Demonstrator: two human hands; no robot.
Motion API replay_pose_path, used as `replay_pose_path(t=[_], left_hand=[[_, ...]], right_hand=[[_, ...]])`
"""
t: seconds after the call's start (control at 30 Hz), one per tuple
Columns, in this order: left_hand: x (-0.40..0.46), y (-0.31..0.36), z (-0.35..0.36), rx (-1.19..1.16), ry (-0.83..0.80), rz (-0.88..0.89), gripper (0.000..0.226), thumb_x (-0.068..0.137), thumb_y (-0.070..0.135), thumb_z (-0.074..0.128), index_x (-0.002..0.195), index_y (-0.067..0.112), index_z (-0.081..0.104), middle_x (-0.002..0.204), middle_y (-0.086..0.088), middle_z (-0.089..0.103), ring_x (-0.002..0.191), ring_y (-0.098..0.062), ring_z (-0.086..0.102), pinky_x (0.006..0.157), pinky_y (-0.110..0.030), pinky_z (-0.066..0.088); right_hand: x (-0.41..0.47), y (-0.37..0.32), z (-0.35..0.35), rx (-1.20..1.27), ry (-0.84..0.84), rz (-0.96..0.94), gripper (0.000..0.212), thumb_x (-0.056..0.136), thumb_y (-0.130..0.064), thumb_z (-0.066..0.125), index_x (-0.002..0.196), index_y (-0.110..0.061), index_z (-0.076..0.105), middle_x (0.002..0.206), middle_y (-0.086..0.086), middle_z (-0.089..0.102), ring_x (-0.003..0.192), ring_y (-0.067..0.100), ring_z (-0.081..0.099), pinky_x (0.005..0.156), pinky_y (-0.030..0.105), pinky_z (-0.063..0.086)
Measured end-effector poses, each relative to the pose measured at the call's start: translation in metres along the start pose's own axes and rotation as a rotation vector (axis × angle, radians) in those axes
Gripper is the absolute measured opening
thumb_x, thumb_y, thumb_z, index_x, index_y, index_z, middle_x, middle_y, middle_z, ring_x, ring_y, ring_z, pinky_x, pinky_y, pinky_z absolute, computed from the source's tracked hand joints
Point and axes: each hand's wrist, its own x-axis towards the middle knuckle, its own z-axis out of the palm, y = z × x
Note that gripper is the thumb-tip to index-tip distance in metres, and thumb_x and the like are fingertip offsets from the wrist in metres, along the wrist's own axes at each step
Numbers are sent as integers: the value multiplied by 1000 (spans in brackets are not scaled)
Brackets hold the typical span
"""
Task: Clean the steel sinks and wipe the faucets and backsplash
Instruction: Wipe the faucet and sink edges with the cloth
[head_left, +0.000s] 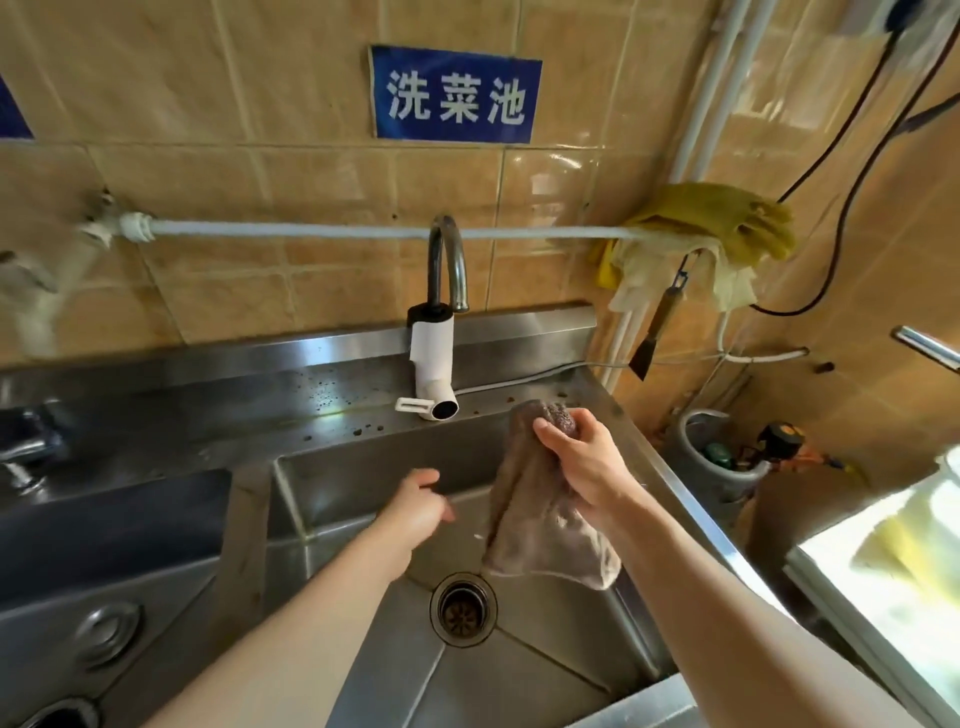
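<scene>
- We are gripping the brown cloth (540, 499) in the right hand (582, 457), centre right; the left hand (415, 501) is hanging relaxed, holding nothing.
- We are bunching it firmly before wiping the spotted ledge by the faucet (441, 317).

The faucet (439, 312) stands on the counter's (234, 415) back ledge behind the right sink (363, 483); a second sink (104, 545) lies left; the drain (462, 609) sits in the right sink's floor.

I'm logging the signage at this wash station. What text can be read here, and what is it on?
"洗菜池": white characters on the blue sign on the tiled wall above the faucet.
A second blue sign at the left edge is cut off; no text is readable.
</scene>
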Motion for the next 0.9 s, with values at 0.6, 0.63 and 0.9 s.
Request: replay_pose_path(t=[0.6,0.63,0.9], left_hand=[[-64,90,44,-490,6,210,21,84,-6,59,78,12,49,78,-16,60,68,-27,59,68,-35,49],[-63,91,45,-445,55,224,20,84,-4,61,80,12,50,85,-18,62,74,-28,60,73,-37,50],[-73,78,59,421,298,259,27,93,38,55,76,18,49,80,-3,57,78,-22,56,64,-30,41]], right_hand=[[5,-44,-73,-115,-349,-14,10,94,-17,58,90,-7,59,92,14,65,88,28,63,87,43,51],[6,-44,-77,-93,-343,-23,11,94,-17,58,88,-7,56,90,14,64,85,27,62,82,41,51],[13,-51,-102,142,-486,39,25,94,-16,56,74,-17,43,77,13,51,72,26,55,68,36,47]])
